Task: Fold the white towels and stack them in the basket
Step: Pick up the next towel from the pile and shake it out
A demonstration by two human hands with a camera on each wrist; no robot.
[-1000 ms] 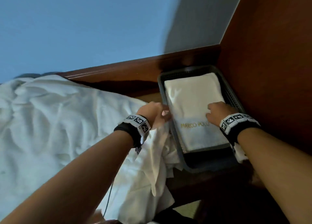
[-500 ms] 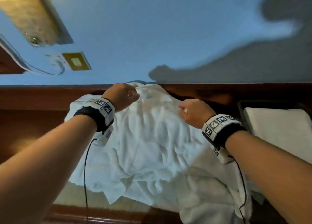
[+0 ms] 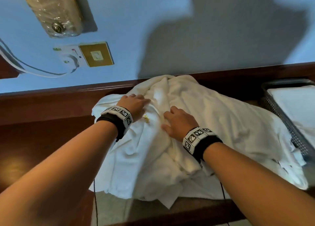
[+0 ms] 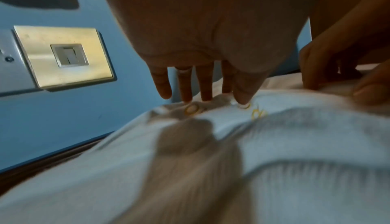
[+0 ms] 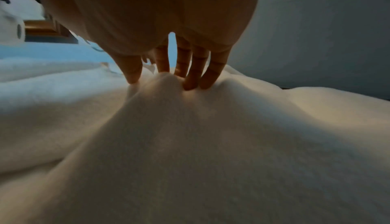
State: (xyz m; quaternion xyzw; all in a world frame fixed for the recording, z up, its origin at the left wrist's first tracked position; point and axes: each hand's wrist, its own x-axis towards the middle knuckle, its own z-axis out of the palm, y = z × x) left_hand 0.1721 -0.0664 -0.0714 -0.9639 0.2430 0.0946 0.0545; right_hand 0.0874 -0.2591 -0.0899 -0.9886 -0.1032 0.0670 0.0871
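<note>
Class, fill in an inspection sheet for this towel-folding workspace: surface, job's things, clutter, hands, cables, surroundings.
Surface: dark wooden desk.
Job's things: crumpled white towels heaped on it; a folded towel lies in the dark basket at far right.
Clutter: nothing seen.
Hands: left hand and right hand rest on the heap, fingers extended.
Cables: thin black wires hang from the wristbands.
Surroundings: blue wall, brass switch plate.
</note>
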